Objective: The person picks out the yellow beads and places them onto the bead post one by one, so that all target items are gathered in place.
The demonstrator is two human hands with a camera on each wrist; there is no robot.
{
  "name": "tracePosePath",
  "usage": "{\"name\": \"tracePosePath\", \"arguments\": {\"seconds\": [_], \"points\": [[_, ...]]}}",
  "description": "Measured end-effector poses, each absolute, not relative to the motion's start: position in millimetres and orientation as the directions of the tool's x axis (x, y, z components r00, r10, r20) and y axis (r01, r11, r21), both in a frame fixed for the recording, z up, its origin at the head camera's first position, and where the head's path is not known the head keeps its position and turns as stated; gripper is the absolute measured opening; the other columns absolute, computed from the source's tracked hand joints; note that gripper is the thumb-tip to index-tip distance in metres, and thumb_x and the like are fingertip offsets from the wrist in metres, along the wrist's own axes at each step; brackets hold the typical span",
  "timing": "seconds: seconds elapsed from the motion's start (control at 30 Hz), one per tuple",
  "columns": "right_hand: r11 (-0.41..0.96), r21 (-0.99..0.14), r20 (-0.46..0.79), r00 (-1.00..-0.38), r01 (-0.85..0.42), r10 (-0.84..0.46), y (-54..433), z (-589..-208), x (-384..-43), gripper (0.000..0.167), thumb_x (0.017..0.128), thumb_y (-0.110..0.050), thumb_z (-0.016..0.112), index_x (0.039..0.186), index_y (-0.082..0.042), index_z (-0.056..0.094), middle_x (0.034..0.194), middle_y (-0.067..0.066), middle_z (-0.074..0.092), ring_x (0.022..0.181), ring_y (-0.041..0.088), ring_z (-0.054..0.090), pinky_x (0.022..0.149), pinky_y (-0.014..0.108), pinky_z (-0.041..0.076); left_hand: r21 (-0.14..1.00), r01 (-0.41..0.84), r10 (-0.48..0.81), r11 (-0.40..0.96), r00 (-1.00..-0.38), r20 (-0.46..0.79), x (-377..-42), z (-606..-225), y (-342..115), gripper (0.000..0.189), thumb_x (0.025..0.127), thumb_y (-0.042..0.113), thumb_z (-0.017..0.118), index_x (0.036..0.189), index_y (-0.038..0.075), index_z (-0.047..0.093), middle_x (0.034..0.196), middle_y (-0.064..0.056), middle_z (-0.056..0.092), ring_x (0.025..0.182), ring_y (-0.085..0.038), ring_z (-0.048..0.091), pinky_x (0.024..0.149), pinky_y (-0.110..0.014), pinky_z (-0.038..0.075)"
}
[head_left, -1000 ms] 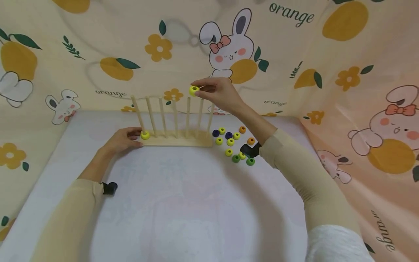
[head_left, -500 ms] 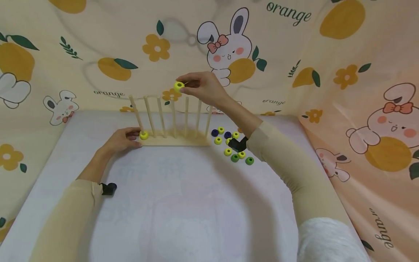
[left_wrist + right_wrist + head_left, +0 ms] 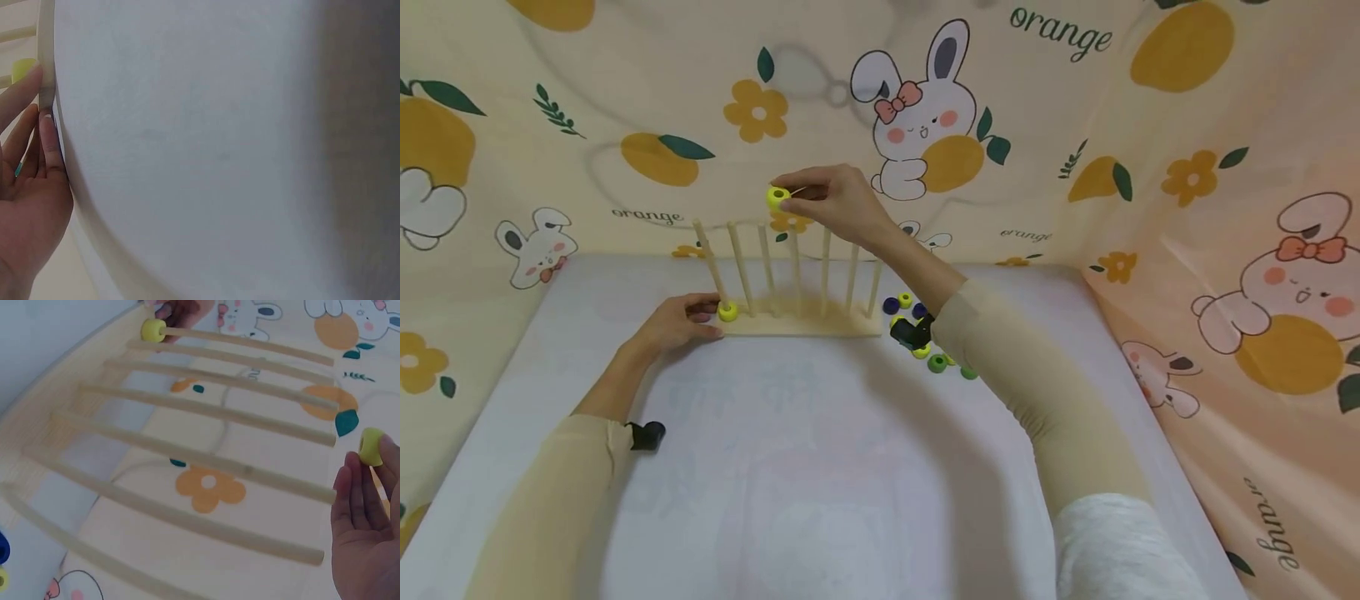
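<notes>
yellow bead [image 3: 778, 198] pinched in the right grip [image 3: 842, 204]; left grip [image 3: 672, 323] holding the wooden rack's [image 3: 805, 327] end; cloth [image 3: 1037, 104] reads "orange".

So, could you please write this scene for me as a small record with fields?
Left hand: holds the left end of the wooden rack
Right hand: pinches a yellow bead
Pinched bead: beyond the peg tips, on no peg
Pegs: seven, in a row
Threaded: one yellow bead, low on the leftmost peg
Loose beads: yellow, green, dark blue; right of the rack, partly hidden
</notes>
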State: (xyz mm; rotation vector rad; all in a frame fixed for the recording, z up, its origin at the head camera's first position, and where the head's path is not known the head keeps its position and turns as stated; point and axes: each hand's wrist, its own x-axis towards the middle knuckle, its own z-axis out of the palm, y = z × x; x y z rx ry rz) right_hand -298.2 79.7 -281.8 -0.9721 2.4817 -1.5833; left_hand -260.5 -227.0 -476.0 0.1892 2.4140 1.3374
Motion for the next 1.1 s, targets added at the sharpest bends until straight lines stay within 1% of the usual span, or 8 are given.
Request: {"name": "tracePosePath", "arguments": {"seconds": [0.23, 0.4, 0.6, 0.8, 1.1], "points": [[0.328, -0.828, 0.250, -0.823, -0.455, -0.511, 61, -279, -299, 0.031, 0.090, -0.012, 0.073, 0.121, -0.005, 0.072, 0.118, 0.006, 0.072, 0.096, 0.011, 0.070, 0.085, 0.021, 0.056, 0.836, -0.069, 0.286, 0.544, -0.922, -0.262, -263, -477, -229, 0.078, 0.086, 0.011, 0.078, 0.151, 0.000, 0.036, 0.145, -0.024, 0.046, 0.132, -0.038, 0.045, 0.113, -0.048, 0.036], [0.326, -0.820, 0.261, -0.814, -0.471, -0.519, 51, -278, -304, 0.031, 0.089, -0.017, 0.075, 0.119, -0.009, 0.073, 0.113, 0.002, 0.073, 0.093, 0.008, 0.069, 0.083, 0.021, 0.056, 0.842, -0.064, 0.296, 0.536, -0.919, -0.259, -264, -475, -228, 0.078, 0.087, 0.011, 0.077, 0.152, 0.000, 0.035, 0.145, -0.025, 0.046, 0.133, -0.039, 0.044, 0.114, -0.049, 0.035], [0.303, -0.843, 0.236, -0.813, -0.444, -0.533, 38, -283, -307, 0.031, 0.089, -0.019, 0.075, 0.119, -0.010, 0.073, 0.108, 0.000, 0.074, 0.092, 0.006, 0.070, 0.083, 0.020, 0.056, 0.837, -0.067, 0.292, 0.543, -0.920, -0.263, -261, -474, -228, 0.076, 0.087, 0.011, 0.077, 0.150, -0.001, 0.037, 0.144, -0.026, 0.047, 0.132, -0.040, 0.045, 0.113, -0.049, 0.035], [0.336, -0.815, 0.236, -0.799, -0.473, -0.553, 27, -287, -308, 0.030, 0.090, -0.020, 0.075, 0.118, -0.010, 0.073, 0.102, -0.002, 0.074, 0.089, 0.005, 0.069, 0.082, 0.019, 0.055, 0.845, -0.062, 0.295, 0.531, -0.921, -0.253, -258, -477, -229, 0.075, 0.088, 0.010, 0.076, 0.150, -0.003, 0.037, 0.144, -0.027, 0.047, 0.133, -0.041, 0.044, 0.113, -0.049, 0.036], [0.332, -0.817, 0.208, -0.779, -0.471, -0.592, 11, -284, -307, 0.029, 0.090, -0.020, 0.075, 0.117, -0.011, 0.074, 0.104, -0.004, 0.074, 0.092, 0.004, 0.068, 0.084, 0.017, 0.053, 0.859, -0.082, 0.310, 0.506, -0.911, -0.270, -258, -475, -228, 0.079, 0.088, 0.011, 0.076, 0.152, -0.002, 0.033, 0.147, -0.026, 0.044, 0.136, -0.040, 0.042, 0.114, -0.049, 0.034]]}}
